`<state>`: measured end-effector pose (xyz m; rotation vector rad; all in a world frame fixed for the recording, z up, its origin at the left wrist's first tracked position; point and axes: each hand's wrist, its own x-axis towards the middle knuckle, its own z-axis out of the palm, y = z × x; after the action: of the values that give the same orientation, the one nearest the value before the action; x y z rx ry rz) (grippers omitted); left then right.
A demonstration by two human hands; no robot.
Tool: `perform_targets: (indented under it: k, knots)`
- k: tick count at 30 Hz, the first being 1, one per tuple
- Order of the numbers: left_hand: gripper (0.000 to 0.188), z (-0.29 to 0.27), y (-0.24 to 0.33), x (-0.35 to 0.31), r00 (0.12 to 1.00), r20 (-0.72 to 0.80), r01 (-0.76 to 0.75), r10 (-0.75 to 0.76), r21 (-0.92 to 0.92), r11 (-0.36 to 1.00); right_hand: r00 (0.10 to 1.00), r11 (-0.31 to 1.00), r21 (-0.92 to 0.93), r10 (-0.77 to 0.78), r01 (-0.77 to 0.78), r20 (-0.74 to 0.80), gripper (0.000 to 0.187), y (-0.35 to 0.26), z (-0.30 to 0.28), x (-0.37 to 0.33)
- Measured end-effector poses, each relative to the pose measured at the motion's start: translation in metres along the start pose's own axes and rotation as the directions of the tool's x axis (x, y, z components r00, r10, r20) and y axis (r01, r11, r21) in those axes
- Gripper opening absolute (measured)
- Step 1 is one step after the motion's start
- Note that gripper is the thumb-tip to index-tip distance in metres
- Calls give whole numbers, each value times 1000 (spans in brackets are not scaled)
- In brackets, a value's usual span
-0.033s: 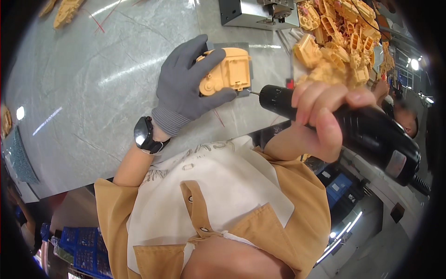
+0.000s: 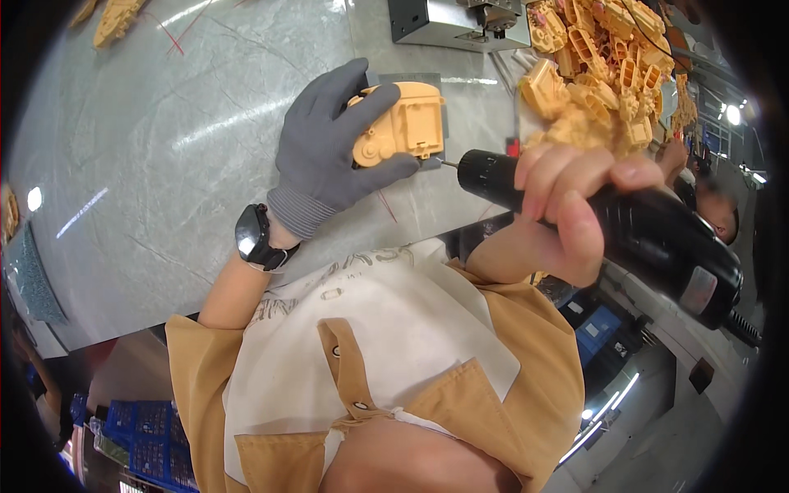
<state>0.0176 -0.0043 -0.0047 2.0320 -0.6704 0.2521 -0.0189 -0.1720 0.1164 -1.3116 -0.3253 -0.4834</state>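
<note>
My left hand (image 2: 325, 144), in a grey glove, grips an orange-yellow plastic housing (image 2: 421, 123) between thumb and fingers. The housing lies over a dark flat piece (image 2: 445, 107) on the table, with its open rectangular recess showing. Bare fingers of my right hand (image 2: 567, 193) wrap round a black corded electric screwdriver (image 2: 657, 238). Its thin bit (image 2: 449, 163) points left, with the tip close to the lower right corner of the housing, near my left thumb. Whether the tip touches a screw there is too small to tell.
A large heap of orange-yellow plastic parts (image 2: 588, 78) lies at the far right. Beyond the housing stands a metal device (image 2: 460, 29). More such parts (image 2: 119, 20) lie at the far left on the grey table (image 2: 164, 230). Another person (image 2: 719, 214) is at the right edge.
</note>
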Motion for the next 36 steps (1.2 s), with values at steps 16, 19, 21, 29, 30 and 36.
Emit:
perform_targets:
  k: [16,19,21,29,30,36]
  knots:
    - [68,-2,-2,-3,998,63,13,-12,-9,1000,994,983,-162,101,-92,51,36,20,14,1]
    - [69,-3,-5,-2,997,76,0,2,-14,1000,986,983,-169,92,-68,137,36,21,7,0]
    - [69,-5,-5,0,995,102,-7,8,-9,1000,986,981,-185,91,-63,142,36,20,7,-2]
    - [68,-9,-2,-3,994,111,19,-13,-57,998,988,989,-18,145,-145,48,39,18,0,12]
    - [67,-9,-3,0,995,102,22,-16,-59,998,995,995,5,95,-95,29,39,18,-11,21]
    - [70,-9,1,0,994,102,46,-40,-56,997,952,970,-163,-216,183,-217,37,36,-34,101]
